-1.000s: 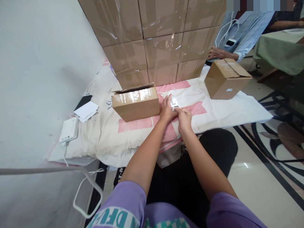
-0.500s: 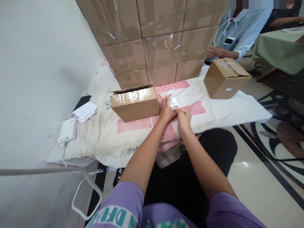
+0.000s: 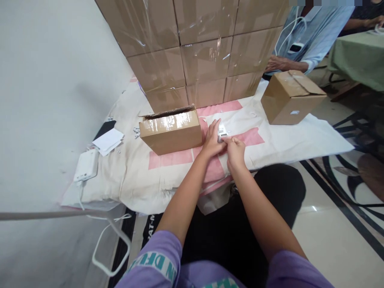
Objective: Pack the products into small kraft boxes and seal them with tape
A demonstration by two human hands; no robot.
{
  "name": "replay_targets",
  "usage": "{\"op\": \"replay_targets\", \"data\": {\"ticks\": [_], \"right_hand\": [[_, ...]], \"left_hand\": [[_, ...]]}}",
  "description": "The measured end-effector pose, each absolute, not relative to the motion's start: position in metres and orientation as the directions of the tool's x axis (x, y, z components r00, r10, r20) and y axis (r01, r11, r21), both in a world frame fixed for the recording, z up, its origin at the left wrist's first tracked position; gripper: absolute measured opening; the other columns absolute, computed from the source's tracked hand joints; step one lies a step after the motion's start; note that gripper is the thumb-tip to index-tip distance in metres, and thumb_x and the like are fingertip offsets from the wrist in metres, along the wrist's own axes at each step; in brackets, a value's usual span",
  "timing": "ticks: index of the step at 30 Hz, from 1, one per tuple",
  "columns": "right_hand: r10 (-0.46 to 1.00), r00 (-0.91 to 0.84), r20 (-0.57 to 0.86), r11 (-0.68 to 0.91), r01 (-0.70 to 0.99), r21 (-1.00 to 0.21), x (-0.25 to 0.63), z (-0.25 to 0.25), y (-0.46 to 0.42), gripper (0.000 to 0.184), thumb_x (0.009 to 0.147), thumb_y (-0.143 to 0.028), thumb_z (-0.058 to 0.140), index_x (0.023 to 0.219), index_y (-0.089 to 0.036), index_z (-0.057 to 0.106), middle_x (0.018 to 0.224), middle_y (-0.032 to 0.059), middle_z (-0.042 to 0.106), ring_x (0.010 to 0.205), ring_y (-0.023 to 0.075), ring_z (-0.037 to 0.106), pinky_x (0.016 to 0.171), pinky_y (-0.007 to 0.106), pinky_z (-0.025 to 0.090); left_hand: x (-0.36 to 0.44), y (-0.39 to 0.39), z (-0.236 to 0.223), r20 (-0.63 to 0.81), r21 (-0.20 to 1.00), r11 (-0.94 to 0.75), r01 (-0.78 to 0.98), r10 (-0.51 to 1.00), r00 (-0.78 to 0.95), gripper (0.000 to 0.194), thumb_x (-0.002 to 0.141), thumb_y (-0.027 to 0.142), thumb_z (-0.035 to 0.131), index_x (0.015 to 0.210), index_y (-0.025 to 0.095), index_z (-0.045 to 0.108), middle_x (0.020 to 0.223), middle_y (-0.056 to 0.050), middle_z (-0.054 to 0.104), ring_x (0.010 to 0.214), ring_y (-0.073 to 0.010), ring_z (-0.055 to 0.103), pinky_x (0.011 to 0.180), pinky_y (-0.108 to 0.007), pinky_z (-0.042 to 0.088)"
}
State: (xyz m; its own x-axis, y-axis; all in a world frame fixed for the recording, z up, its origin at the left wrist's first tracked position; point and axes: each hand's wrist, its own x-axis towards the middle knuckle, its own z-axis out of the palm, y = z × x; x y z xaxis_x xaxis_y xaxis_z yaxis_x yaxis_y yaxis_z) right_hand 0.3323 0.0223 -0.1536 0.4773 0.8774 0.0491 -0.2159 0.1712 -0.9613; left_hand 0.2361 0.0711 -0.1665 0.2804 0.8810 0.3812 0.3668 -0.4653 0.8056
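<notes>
A small white object (image 3: 222, 131) with a grey part lies on the cloth, too small in the view to name. Along its left side rests my left hand (image 3: 212, 140), fingers stretched out and the thumb at the near edge. My right hand (image 3: 236, 152) is closed in a pinch at the near right corner of the white object. What sits between those fingertips is hidden. Just left of my left hand stands a brown cardboard box (image 3: 174, 134), its top edge partly raised.
Taped cardboard boxes (image 3: 207, 60) are stacked behind. At right is another box (image 3: 294, 98), near a co-worker's hand (image 3: 277, 63). A white power bank (image 3: 86, 165) with a cable and folded white paper (image 3: 108, 141) lie on the left of the cloth-covered table (image 3: 144, 188).
The view has shifted slightly, so the things on the right appear farther right. Both hands stay at the white object in nearly the same pose.
</notes>
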Motion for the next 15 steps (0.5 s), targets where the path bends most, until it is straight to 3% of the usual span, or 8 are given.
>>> {"op": "replay_targets", "data": {"ticks": [5,9,15], "right_hand": [[0.879,0.474,0.053,0.169,-0.206,-0.964,0.332,-0.154,0.021,0.047,0.072,-0.025,0.068,0.058,-0.023,0.024,0.057,-0.0076,0.022,0.055,0.0077,0.025,0.051,0.024,0.025],[0.880,0.471,0.068,0.174,-0.186,-0.967,0.331,-0.154,0.019,0.050,0.077,-0.028,0.069,0.059,-0.023,0.022,0.058,-0.0074,0.019,0.055,0.0079,0.021,0.051,0.025,0.022],[0.880,0.469,0.073,0.166,-0.160,-0.973,0.331,-0.154,0.018,0.051,0.079,-0.032,0.068,0.059,-0.023,0.022,0.057,-0.0070,0.020,0.055,0.0082,0.019,0.050,0.026,0.020]], "left_hand": [[0.234,0.073,-0.165,0.374,0.842,-0.452,0.295,0.883,0.284,0.083,0.083,0.022,0.059,0.157,0.032,0.023,0.170,-0.005,0.022,0.160,-0.0224,0.016,0.131,-0.042,0.015],[0.237,0.076,-0.167,0.347,0.863,-0.396,0.314,0.916,0.203,0.063,0.096,0.031,0.049,0.155,0.029,0.028,0.167,-0.007,0.028,0.158,-0.0203,0.021,0.130,-0.039,0.016],[0.240,0.082,-0.171,0.364,0.843,-0.416,0.342,0.908,0.210,0.067,0.094,0.030,0.057,0.154,0.031,0.028,0.166,-0.007,0.028,0.158,-0.0215,0.021,0.130,-0.040,0.015]]}}
